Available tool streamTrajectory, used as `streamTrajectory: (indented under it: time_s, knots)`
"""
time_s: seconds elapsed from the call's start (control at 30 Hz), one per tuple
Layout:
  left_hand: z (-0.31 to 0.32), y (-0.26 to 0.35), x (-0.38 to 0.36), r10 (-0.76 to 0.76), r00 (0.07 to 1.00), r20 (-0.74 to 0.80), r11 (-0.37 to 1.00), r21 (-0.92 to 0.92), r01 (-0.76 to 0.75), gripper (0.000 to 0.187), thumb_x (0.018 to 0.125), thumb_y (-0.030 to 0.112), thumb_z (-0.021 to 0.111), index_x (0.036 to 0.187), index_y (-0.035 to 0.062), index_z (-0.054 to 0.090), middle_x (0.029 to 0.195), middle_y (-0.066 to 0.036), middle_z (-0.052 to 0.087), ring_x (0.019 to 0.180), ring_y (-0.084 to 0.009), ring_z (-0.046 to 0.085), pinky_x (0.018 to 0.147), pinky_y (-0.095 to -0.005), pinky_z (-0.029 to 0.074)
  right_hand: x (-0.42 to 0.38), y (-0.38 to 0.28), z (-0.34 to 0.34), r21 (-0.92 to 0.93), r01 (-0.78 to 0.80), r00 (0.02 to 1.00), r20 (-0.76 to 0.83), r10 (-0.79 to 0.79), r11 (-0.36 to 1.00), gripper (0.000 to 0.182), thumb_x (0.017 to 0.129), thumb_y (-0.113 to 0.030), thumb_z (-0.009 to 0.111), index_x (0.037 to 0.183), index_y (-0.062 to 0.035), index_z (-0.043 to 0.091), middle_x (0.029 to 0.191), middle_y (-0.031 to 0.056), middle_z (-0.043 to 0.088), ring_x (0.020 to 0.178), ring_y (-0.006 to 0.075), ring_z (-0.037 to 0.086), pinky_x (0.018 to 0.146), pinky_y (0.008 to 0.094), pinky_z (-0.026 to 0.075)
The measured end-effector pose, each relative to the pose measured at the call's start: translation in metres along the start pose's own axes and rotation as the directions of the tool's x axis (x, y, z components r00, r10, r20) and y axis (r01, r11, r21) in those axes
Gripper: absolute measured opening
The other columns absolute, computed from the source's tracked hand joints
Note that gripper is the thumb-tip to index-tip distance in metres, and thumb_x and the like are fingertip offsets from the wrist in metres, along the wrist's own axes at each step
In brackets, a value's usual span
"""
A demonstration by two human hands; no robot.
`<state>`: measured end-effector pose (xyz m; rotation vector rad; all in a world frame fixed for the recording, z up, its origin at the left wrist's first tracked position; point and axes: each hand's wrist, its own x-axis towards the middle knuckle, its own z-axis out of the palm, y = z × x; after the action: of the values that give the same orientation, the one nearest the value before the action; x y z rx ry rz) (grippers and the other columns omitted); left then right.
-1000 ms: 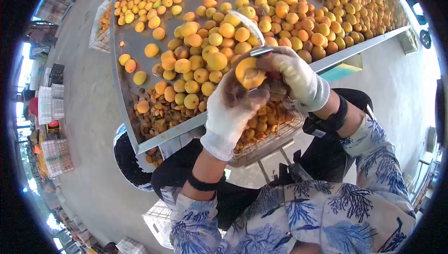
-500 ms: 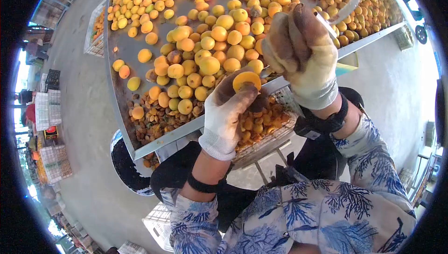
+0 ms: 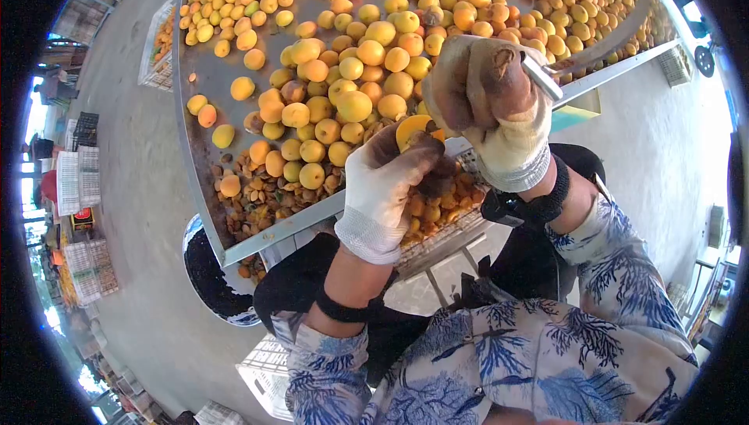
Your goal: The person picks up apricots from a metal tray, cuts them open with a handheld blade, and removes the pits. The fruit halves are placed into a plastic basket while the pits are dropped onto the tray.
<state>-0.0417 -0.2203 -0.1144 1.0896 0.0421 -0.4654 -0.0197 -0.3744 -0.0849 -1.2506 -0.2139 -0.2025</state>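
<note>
My left hand point(image 3: 384, 191), in a stained white glove, pinches an apricot point(image 3: 413, 130) between thumb and fingers over the table's front edge. Its flat orange side faces up, and fingers cover part of it. Close by on the right, my gloved right hand point(image 3: 491, 105) is closed in a fist around a slim metal-handled tool point(image 3: 541, 75). The handle's end sticks out beyond the thumb side; its working end is hidden by the hands. A pale curved strip, blurred, extends from near the handle. Whole apricots point(image 3: 355, 105) lie heaped just beyond both hands.
The metal table point(image 3: 201, 183) has a raised rim and holds many apricots, with brown pits point(image 3: 261, 206) in its near corner. Below my hands, a crate point(image 3: 437, 249) contains orange apricot pieces. A tub with dark contents point(image 3: 209, 273) stands at the left, and a white crate point(image 3: 269, 374) sits on the floor.
My right hand has come down and slightly left, nearer the apricot, with the tool still in it. My left hand has shifted slightly right, its apricot now more tilted and covered.
</note>
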Motion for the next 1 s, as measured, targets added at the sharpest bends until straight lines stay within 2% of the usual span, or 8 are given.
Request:
streamTrajectory:
  time_s: [0.2,0.43,0.5,0.57,0.73,0.87,0.93,1.0]
  knots:
    - [0.005,0.007,0.001,-0.114,0.992,-0.058,0.981,-0.162,0.103,0.023,0.084,0.002,0.064,0.106,-0.0057,0.060,0.084,-0.009,0.067,0.071,-0.0152,0.066,0.062,-0.0251,0.054,0.010,-0.005,0.013,-0.160,0.156,0.984,0.109,-0.140,0.975,0.057,0.093,-0.052,0.054,0.059,-0.0080,0.041,0.057,0.0041,0.047,0.047,0.0118,0.041,0.043,0.0248,0.030]
    - [0.001,-0.001,0.005,-0.099,0.985,-0.142,0.988,-0.130,0.081,0.027,0.082,-0.001,0.065,0.108,-0.0068,0.060,0.087,-0.010,0.067,0.070,-0.0151,0.065,0.060,-0.0257,0.053,0.020,0.025,0.012,-0.668,0.609,0.716,0.231,-0.659,0.428,0.046,0.094,-0.045,0.053,0.070,-0.0070,0.055,0.064,0.0055,0.057,0.046,0.0101,0.044,0.044,0.0225,0.034]
    - [0.000,0.003,0.003,-0.065,0.988,-0.141,0.997,-0.059,0.057,0.032,0.082,0.002,0.063,0.112,-0.0073,0.058,0.097,-0.010,0.067,0.087,-0.0177,0.066,0.079,-0.0293,0.054,0.030,0.025,0.004,-0.053,0.291,0.956,0.051,-0.288,0.955,0.047,0.097,-0.044,0.048,0.065,-0.0100,0.045,0.062,0.0039,0.050,0.041,0.0111,0.036,0.042,0.0238,0.031]
    - [-0.003,0.003,0.004,-0.052,0.992,-0.116,0.996,-0.081,0.042,0.035,0.082,0.001,0.062,0.116,-0.0065,0.055,0.099,-0.011,0.066,0.089,-0.0186,0.066,0.080,-0.0306,0.054,0.035,0.022,0.006,0.360,-0.022,0.998,0.062,0.000,0.933,0.052,0.098,-0.047,0.044,0.062,-0.0122,0.032,0.059,0.0028,0.042,0.040,0.0121,0.031,0.042,0.0264,0.030]
    - [-0.013,0.004,0.010,-0.007,0.997,-0.073,0.942,-0.336,-0.018,0.035,0.085,-0.002,0.060,0.120,-0.0028,0.054,0.100,-0.013,0.066,0.086,-0.0231,0.068,0.072,-0.0335,0.058,0.031,0.026,0.019,0.134,-0.022,0.994,0.105,0.008,0.991,0.055,0.097,-0.051,0.045,0.062,-0.0087,0.040,0.064,0.0086,0.050,0.052,0.0158,0.047,0.052,0.0293,0.042]
    - [-0.024,0.005,0.008,0.169,0.986,-0.006,0.984,-0.048,-0.169,0.039,0.097,0.028,0.050,0.126,0.0018,0.050,0.110,-0.014,0.063,0.094,-0.0274,0.065,0.081,-0.0428,0.053,0.044,0.016,0.010,-0.144,-0.117,0.993,0.004,0.118,0.983,0.050,0.095,-0.046,0.054,0.074,-0.0015,0.064,0.079,0.0124,0.065,0.068,0.0179,0.060,0.066,0.0287,0.051]
    - [-0.037,-0.001,0.012,0.012,0.994,-0.112,0.895,-0.442,-0.061,0.038,0.097,0.029,0.051,0.124,0.0023,0.051,0.111,-0.013,0.062,0.095,-0.0298,0.064,0.085,-0.0465,0.052,0.038,0.008,0.014,-0.443,-0.125,0.981,0.080,0.178,0.888,0.025,0.085,-0.026,0.069,0.084,-0.0010,0.070,0.079,0.0053,0.069,0.070,0.0119,0.063,0.063,0.0265,0.049]
    - [-0.048,-0.018,0.019,0.305,0.896,-0.322,0.952,0.101,-0.288,0.037,0.097,0.030,0.051,0.123,0.0037,0.052,0.113,-0.013,0.062,0.098,-0.0290,0.063,0.086,-0.0469,0.052,0.031,0.003,0.023,-0.485,-0.072,0.950,0.233,0.208,0.871,0.015,0.080,-0.014,0.073,0.087,-0.0010,0.071,0.082,0.0046,0.071,0.077,0.0111,0.065,0.069,0.0273,0.053]
